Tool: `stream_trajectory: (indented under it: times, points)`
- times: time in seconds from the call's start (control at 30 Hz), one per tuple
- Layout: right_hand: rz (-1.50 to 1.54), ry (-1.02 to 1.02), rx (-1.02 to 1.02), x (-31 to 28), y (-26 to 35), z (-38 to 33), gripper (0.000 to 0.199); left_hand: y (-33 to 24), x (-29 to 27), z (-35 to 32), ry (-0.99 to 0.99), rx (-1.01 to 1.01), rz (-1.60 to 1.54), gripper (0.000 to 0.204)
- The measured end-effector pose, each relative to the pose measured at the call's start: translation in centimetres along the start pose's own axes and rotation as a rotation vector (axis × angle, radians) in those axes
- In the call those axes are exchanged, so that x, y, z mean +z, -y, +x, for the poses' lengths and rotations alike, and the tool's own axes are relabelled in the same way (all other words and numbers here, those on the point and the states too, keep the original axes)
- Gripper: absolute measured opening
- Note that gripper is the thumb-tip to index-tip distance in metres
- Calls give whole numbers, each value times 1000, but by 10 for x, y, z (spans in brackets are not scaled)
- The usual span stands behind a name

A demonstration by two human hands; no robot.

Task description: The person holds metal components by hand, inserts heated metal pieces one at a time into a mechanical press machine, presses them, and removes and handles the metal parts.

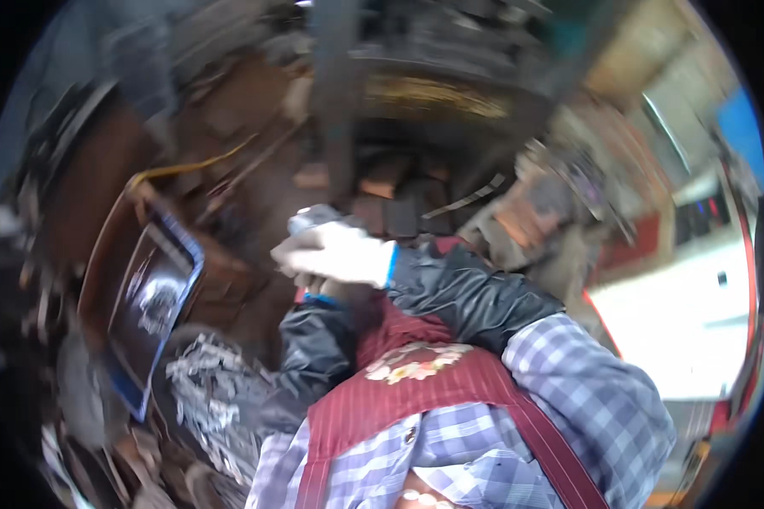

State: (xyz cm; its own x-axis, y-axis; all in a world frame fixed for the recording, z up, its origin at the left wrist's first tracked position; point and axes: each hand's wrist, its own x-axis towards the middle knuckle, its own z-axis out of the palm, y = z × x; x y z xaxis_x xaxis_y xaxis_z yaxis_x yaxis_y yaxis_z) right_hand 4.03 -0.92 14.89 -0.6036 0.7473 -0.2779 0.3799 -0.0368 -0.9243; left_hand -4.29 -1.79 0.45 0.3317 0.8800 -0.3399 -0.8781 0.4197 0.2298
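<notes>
Gripping something small and grey (310,219) in a white-gloved right hand (335,253), fingers curled shut, left hand hidden, metal scrap heap (208,382) seemingly left unsorted.

Motion blur smears the gloved hands (335,250), hiding their grip and whatever they hold.

The gloved right hand (335,252) is up before the person's apron (416,382). Left of the apron sits the heap of metal scraps (208,386), a framed panel (148,301) just beyond it.
</notes>
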Motion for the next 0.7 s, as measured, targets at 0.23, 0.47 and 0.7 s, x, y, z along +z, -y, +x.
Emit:
stream_trajectory:
  times: [0.23, 0.47, 0.7]
  points:
    - [774, -1208, 140, -117, -192, -208, 37, 13, 8, 19, -24, 45, 10, 25]
    - [843, -1675, 7, -189, -239, -304, 46, 18, 17, 12, 144, 59, 130, 17]
    - [881, -1574, 16, -247, -286, -310, 33, 27, 38, 2, -122, 118, 169, 21]
